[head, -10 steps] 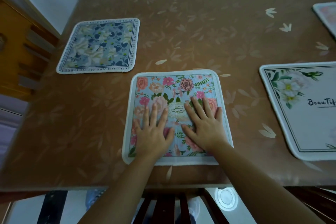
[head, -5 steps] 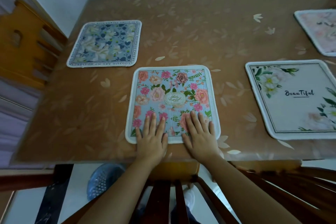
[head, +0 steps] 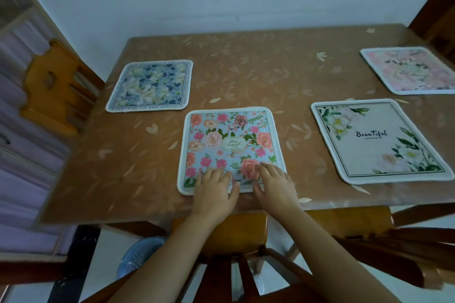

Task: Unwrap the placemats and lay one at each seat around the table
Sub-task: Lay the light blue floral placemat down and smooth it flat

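A light-blue placemat with pink flowers (head: pixel 230 140) lies flat near the table's front edge, straight ahead of me. My left hand (head: pixel 215 190) and my right hand (head: pixel 274 187) rest palm-down on its near edge, fingers apart, holding nothing. A blue-and-white floral placemat (head: pixel 150 86) lies at the far left. A white placemat with the word "Beautiful" (head: pixel 376 141) lies at the right. A pink floral placemat (head: pixel 413 70) lies at the far right.
The brown table (head: pixel 246 69) has a leaf-patterned cover. A wooden chair (head: pixel 56 86) stands at its left side, and dark chair backs (head: pixel 246 265) are below my arms. A blue bin (head: pixel 138 256) sits on the floor under the table edge.
Both hands have slid back along the pink-flower placemat from its middle to its near edge. The camera has pulled back, showing more of the table and the far-right placemat.
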